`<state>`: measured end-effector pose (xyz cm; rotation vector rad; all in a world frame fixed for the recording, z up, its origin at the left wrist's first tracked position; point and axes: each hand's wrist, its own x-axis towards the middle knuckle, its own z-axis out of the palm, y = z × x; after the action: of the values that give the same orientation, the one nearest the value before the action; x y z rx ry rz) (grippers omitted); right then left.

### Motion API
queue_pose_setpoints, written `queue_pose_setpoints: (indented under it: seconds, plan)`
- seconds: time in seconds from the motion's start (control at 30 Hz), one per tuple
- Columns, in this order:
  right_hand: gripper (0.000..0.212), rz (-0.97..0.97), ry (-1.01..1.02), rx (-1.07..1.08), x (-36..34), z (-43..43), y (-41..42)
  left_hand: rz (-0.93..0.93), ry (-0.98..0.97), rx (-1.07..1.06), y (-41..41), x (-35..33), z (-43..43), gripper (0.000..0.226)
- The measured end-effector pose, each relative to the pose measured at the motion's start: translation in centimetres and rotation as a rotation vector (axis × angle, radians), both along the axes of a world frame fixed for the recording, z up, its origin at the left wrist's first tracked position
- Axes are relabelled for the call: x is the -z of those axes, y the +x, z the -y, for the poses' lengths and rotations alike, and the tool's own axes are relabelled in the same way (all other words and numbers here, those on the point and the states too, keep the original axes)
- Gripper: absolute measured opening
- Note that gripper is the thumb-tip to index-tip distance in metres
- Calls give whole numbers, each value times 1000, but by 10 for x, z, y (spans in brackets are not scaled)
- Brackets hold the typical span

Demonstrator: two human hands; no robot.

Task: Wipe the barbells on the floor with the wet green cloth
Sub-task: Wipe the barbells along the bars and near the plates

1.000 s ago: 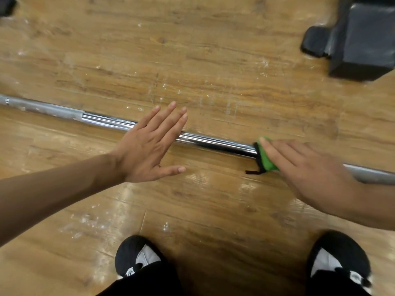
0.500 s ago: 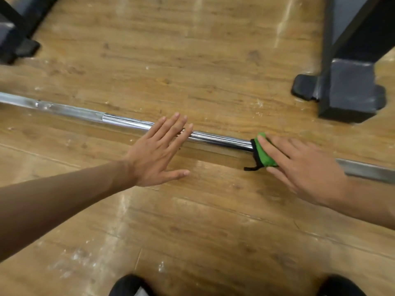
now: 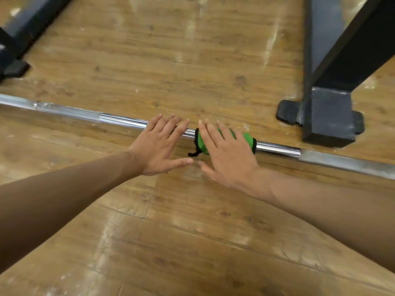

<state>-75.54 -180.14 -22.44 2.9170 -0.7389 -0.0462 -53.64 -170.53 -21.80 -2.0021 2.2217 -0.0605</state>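
Two bare hands are down on one long chrome steel barbell bar (image 3: 124, 121), which lies on the wooden plank floor (image 3: 192, 231) and runs from upper left to lower right across the view.

Left grip (image 3: 159, 146): wide, fingers straight and laid flat across the bar, holding nothing, thumb out to the right.

Right grip (image 3: 226, 154): also wide, flat palm and straight fingers pressing on the green cloth with black trim (image 3: 244, 139), not curled round it.

The cloth is wrapped round the bar just right of the left grip's fingers. A black loop hangs off its left end to the floor.

Thumb tips are near each other, not touching.

The bar is shiny either side of the hands and duller grey toward both ends.

Black metal rack foot (image 3: 329, 116) stands behind the bar at right, close to it; contact cannot be told. Another black frame piece (image 3: 15, 67) sits at far upper left.
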Motion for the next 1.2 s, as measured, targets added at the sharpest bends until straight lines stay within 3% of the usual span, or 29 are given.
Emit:
queue_pose_setpoints:
  seconds: [0.13, 0.3, 0.43, 0.67, 0.8, 1.0, 1.2]
  plan:
    - [92, -53, -22, -84, -5, 36, -47, 0, 14, -12, 3, -1, 7, 108]
    - [95, -71, -33, 77, -4, 44, -105, -21, -4, -44, 1, 3, 10, 108]
    - [100, -61, 2, 181, -6, 35, -78, -16, -24, -55, 0, 5, 13, 107]
    - [108, -46, 61, 127, -11, 22, 0, 7, -12, -79, -3, 4, 23, 108]
    - [96, -51, 23, -44, -10, 47, -42, 7, -4, -78, -2, 3, 22, 108]
    - [92, -91, -39, 97, -14, 64, -143, 7, -9, -72, -2, 5, 18, 107]
    - [108, -114, 27, 210, -12, 45, -108, 25, -18, -82, -3, 7, 16, 107]
